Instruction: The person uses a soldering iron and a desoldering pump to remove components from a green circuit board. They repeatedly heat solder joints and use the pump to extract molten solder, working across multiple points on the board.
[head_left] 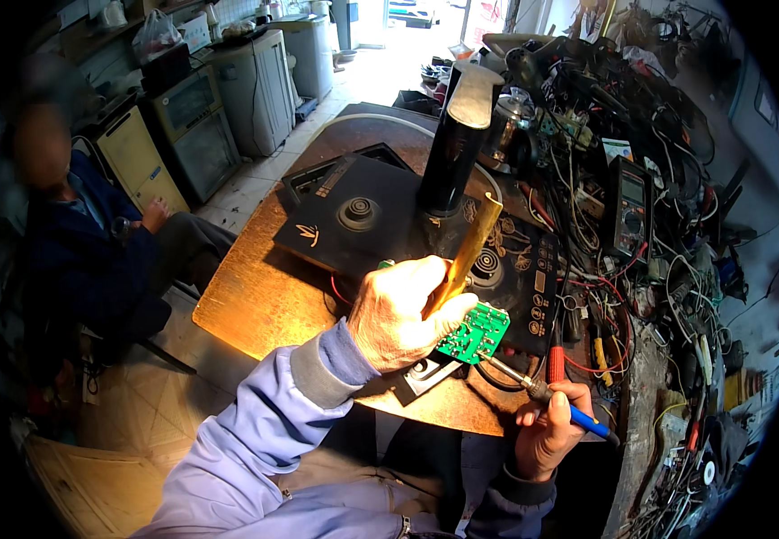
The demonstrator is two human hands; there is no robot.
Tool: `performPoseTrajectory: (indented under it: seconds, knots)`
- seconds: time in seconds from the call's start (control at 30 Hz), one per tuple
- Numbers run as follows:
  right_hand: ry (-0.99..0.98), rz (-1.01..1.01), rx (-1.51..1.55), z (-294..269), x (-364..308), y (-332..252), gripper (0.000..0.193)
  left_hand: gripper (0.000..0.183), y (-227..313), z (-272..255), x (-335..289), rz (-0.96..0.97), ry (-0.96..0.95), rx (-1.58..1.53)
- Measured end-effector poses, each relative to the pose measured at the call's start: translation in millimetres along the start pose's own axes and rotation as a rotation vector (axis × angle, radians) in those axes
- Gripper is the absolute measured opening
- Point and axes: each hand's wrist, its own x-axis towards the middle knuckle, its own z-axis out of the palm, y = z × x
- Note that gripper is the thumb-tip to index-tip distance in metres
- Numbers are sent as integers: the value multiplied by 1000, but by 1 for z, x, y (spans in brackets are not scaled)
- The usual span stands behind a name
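Observation:
My left hand [398,310] is closed on a small green circuit board [484,332], held tilted with its soldered side showing. A long yellow strip [475,242] sticks up from between the same hand's thumb and fingers. In my right hand [549,431] is a soldering iron with a blue handle [590,422]. Its metal tip reaches the board's lower right edge; whether it touches a joint is too small to tell. Beneath the hands lie a black cooktop panel [322,225] with a round coil-like mark and a second dark panel [533,274] with printed controls.
A tall black appliance [452,153] stands on the wooden table [255,287]. To the right, tangled wires, a multimeter [628,211] and a red-handled tool [557,364] crowd the bench. A seated person [93,225] is at the left, near several cabinets [194,126].

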Motion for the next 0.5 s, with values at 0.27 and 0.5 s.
performPoseTrajectory:
  seconds: [0.27, 0.5]
  knots:
    - [-20, 1, -2, 0, 0, 0, 22, 23, 0, -1, -2, 33, 13, 5]
    - [-19, -4, -2, -1, 0, 0, 22, 22, 1, -4, -9, -21, -13, -160]
